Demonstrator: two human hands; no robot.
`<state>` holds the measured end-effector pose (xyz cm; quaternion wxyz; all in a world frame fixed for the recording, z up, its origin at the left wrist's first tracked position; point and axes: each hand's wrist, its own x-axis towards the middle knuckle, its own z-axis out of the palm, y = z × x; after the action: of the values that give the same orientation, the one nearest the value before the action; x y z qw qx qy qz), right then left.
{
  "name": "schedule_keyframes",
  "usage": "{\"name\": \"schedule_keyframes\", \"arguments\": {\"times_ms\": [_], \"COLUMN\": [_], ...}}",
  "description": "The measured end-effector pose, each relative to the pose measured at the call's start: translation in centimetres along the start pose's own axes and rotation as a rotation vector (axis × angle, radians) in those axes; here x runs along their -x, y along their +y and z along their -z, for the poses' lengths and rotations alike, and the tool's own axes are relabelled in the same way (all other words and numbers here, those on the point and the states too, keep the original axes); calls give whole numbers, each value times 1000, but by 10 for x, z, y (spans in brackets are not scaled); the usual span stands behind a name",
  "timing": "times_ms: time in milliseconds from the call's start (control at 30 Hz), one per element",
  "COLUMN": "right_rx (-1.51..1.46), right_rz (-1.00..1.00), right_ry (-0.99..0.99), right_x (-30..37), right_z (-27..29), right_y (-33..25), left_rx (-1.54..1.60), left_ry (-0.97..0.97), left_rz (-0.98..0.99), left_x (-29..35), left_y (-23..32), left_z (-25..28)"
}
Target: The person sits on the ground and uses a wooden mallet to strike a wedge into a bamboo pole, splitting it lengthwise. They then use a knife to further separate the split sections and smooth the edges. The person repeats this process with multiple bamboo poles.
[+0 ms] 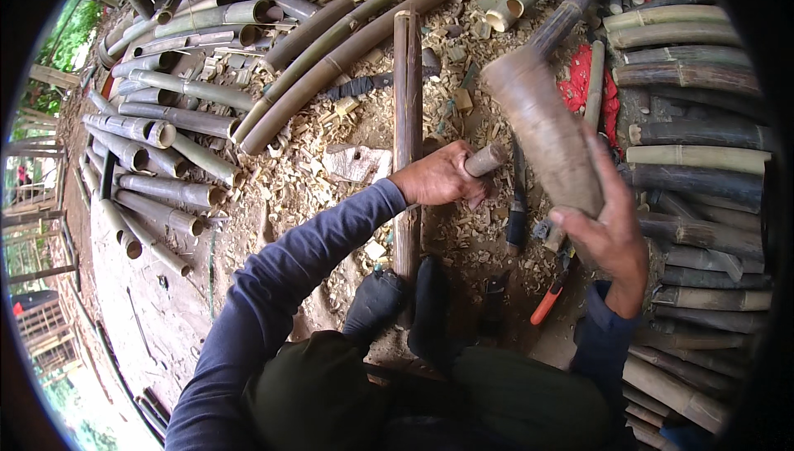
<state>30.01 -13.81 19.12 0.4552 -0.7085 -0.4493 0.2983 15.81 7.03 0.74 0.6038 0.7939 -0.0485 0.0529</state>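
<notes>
Over chips: right hand fingers wrapped round bamboo tube, tilted.
Left hand: fist closed on stick.

**Open-air bamboo workshop**

The ground is bare earth strewn with wood chips. Cut bamboo poles lie heaped from 9 to 12 o'clock, and darker poles are stacked at 3 o'clock. A long split pole lies at centre. An orange-handled tool rests in the dirt at 5 o'clock. Greenery and wooden frames show at the left rim.
</notes>
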Motion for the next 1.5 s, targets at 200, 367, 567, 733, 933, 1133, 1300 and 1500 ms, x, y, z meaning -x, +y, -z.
{"name": "schedule_keyframes", "arguments": {"times_ms": [200, 367, 567, 733, 933, 1133, 1300, 1500], "right_rx": [-17, -59, -146, -149, 342, 687, -321, -931], "right_rz": [-52, -93, -154, -181, -240, -157, -397, -464], "right_ry": [430, 453, 403, 406, 277, 262, -24, 109], "right_x": [21, 28, 39, 36, -25, -99, -97, -76], "right_z": [22, 22, 16, 2, 1, -74, -174, -204], "right_y": [-14, -3, 22, 57, 195, 144, 112, 109], "left_rx": [-54, -253, -289, -137, 130, -242, -423, -341], "left_ry": [166, 205, 361, 299, 510, 883, 588, 562], "left_rz": [488, 574, 798, 644, 187, 538, 773, 861], "left_x": [-45, -83, -93, -72, -34, 18, -12, -15], "left_y": [21, -24, -67, -20, 96, -21, -62, -69], "left_z": [-18, -27, -32, -17, 59, 160, 126, 116]}}
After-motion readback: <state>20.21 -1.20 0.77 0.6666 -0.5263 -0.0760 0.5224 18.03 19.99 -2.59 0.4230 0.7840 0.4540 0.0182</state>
